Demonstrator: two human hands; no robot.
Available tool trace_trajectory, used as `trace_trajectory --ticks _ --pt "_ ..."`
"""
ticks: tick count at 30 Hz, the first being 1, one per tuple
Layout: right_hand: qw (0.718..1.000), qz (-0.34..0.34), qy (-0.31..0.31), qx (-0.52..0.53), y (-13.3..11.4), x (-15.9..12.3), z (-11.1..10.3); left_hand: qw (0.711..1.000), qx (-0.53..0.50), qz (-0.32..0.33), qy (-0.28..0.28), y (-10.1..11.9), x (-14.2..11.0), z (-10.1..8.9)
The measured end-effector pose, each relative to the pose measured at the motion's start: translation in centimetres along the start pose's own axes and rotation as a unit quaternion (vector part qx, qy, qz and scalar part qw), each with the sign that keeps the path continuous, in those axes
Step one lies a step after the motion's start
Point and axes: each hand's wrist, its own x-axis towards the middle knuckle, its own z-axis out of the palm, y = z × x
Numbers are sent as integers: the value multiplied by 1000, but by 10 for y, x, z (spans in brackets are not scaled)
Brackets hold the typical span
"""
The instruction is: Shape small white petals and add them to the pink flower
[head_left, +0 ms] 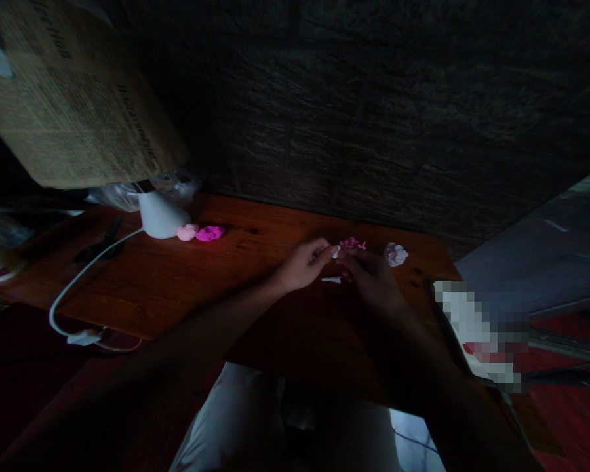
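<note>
My left hand [303,264] and my right hand [375,278] meet above the wooden table [255,262], fingers closed in a pinch. Between their fingertips is a small pale piece of what looks like modelling clay [335,252], gripped from both sides. Just behind the fingers lies a ruffled pink clay flower [353,243], partly hidden by my right hand. A paler ruffled flower [396,254] sits to the right. Below the fingertips rests a thin whitish strip [331,280]. Farther left, a light pink lump [187,231] touches a bright magenta lump [210,233].
A lamp with a white base [161,215] and printed paper shade [88,98] stands at left, its white cable [81,270] hanging over the front edge. Dark scissors [101,246] lie beside it. A blurred-out screen or tablet [472,334] is at right. A dark wall [324,118] rises behind.
</note>
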Motion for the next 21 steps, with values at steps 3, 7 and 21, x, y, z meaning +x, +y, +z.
trace_trajectory --ticks 3,7,21 --pt "1000 -9 2 -5 -4 -2 1 999 -31 -18 -17 -6 0 3" --pt "1000 0 6 11 -1 -2 2 998 -46 -15 -38 -10 2 3" --pt "974 76 -1 211 2 -2 6 998 -38 -9 -40 3 0 -2"
